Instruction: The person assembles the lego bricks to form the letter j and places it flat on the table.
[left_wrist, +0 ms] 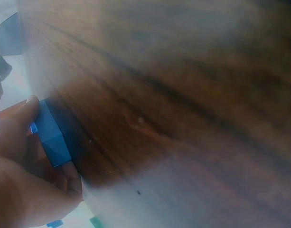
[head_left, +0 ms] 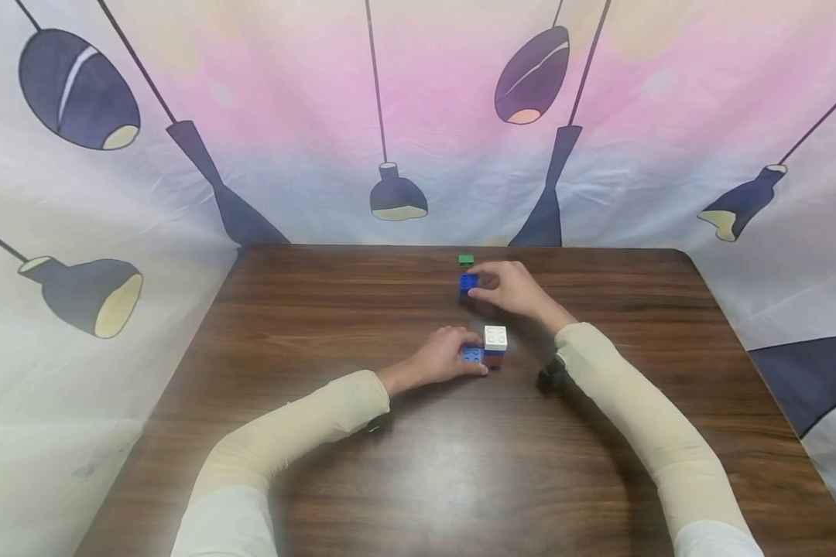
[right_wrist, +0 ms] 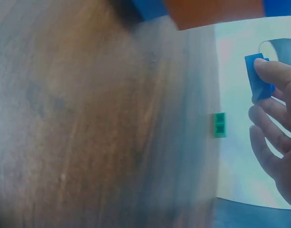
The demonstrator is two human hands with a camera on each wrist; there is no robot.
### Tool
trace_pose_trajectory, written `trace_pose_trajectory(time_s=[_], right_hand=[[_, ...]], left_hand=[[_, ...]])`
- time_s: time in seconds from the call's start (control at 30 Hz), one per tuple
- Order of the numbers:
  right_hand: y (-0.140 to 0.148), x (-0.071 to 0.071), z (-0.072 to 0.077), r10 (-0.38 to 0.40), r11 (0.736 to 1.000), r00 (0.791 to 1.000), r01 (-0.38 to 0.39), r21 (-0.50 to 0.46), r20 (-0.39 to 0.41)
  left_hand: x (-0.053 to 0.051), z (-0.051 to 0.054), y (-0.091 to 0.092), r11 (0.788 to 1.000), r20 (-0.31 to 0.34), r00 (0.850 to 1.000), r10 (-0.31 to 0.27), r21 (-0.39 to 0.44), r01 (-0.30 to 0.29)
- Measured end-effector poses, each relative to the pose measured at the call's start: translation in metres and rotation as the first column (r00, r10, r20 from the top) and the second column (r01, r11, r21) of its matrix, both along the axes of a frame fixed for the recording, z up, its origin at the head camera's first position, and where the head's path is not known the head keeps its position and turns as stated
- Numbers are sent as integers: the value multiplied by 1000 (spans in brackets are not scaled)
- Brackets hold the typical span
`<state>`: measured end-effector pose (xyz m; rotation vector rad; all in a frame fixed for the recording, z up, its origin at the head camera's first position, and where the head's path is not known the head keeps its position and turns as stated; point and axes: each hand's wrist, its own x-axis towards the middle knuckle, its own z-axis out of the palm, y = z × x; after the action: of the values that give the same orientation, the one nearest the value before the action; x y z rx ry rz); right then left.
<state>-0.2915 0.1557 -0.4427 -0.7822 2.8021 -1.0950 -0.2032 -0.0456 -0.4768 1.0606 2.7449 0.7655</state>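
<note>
My left hand point(head_left: 447, 357) grips a light blue brick point(head_left: 471, 354) between thumb and fingers. Right beside that brick stands a small stack, with a white brick point(head_left: 495, 336) on top, a dark blue layer below and a reddish-brown brick point(head_left: 492, 361) at the bottom. In the left wrist view, the gripped blue brick point(left_wrist: 52, 133) shows a smooth side. Farther back, my right hand point(head_left: 514, 288) pinches a dark blue brick point(head_left: 468, 282) by thumb and fingertips. The right wrist view shows this blue brick point(right_wrist: 258, 77) tilted, with the other fingers spread loosely below it.
A green brick point(head_left: 466, 260) lies near the far edge of the brown wooden table point(head_left: 334, 294), just behind the dark blue brick. A cloth backdrop point(head_left: 306, 155) printed with hanging lamps rises behind and beside the table.
</note>
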Motion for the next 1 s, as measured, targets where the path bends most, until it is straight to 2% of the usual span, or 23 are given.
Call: trace_pose_trajectory(time_s=[0.43, 0.63, 0.8, 1.0], right_hand=[[12, 23, 23, 0, 999, 992, -5, -32, -127], [17, 39, 32, 6, 999, 989, -14, -52, -145], [20, 51, 37, 22, 999, 986, -28, -39, -165], [23, 63, 37, 36, 999, 972, -42, -20, -231]], left_hand=[[0, 0, 0, 1000, 14, 1000, -3, 12, 3], [0, 0, 1, 1000, 27, 1000, 2, 5, -2], [0, 0, 1, 1000, 38, 999, 6, 9, -6], [-1, -2, 1, 1000, 42, 999, 2, 16, -2]])
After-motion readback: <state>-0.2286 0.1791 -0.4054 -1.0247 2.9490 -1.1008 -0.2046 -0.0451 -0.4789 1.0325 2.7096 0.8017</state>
